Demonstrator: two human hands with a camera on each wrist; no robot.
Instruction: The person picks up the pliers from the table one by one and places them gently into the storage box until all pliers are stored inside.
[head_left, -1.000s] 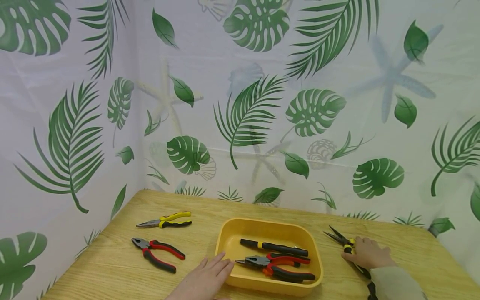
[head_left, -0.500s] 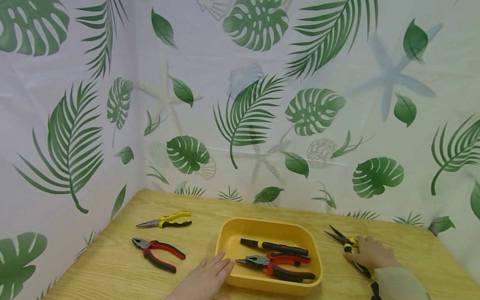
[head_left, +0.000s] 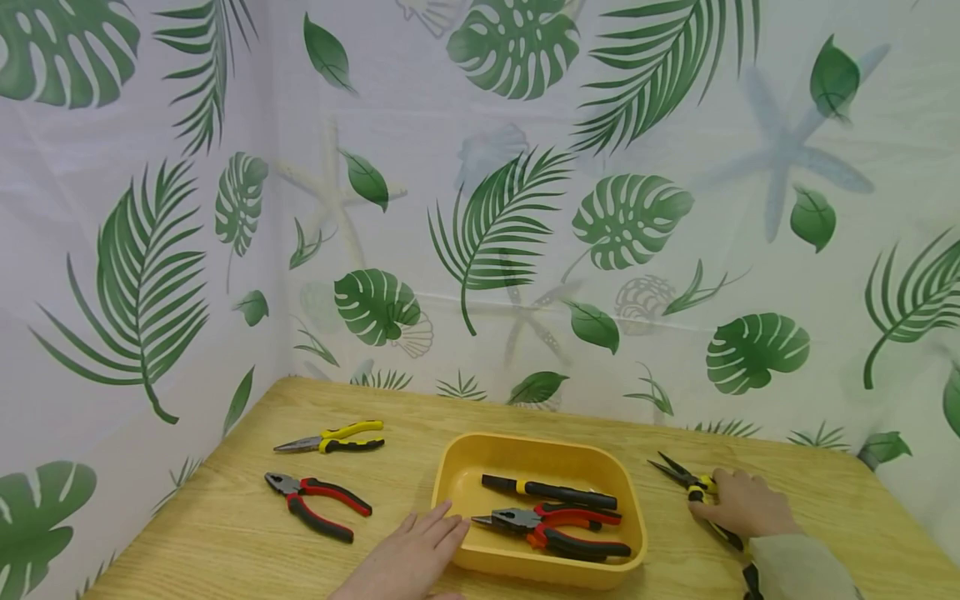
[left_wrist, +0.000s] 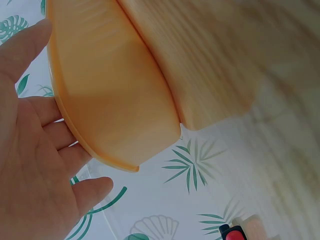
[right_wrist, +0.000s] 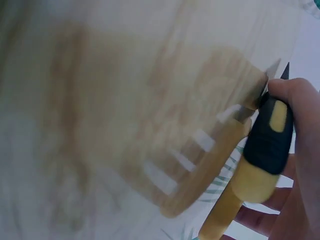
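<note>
My left hand (head_left: 408,550) lies at the near left corner of the yellow tray (head_left: 630,500), its extended fingers over the rim. In the left wrist view those fingers (left_wrist: 70,132) touch the tray's edge. At the right, my right hand (head_left: 753,504) grips needle-nose pliers (head_left: 678,477) with yellow-and-black handles, jaws parted and pointing away to the left. The right wrist view shows my thumb on one handle (right_wrist: 272,135). Inside the tray are a black pen-shaped tool (head_left: 566,496) with a yellow band and red-and-black pliers (head_left: 562,521), which partly hide another pointed tool.
On the left of the wooden table (head_left: 225,533) lie yellow-and-black needle-nose pliers (head_left: 330,437) and, nearer, red-and-black combination pliers (head_left: 322,500) with spread handles. A leaf-patterned cloth (head_left: 517,225) hangs behind and to the left of the table.
My right hand has shifted slightly right on the handles, and its thumb has moved a little. The pliers stay in place. The left hand and the tray have not visibly moved.
</note>
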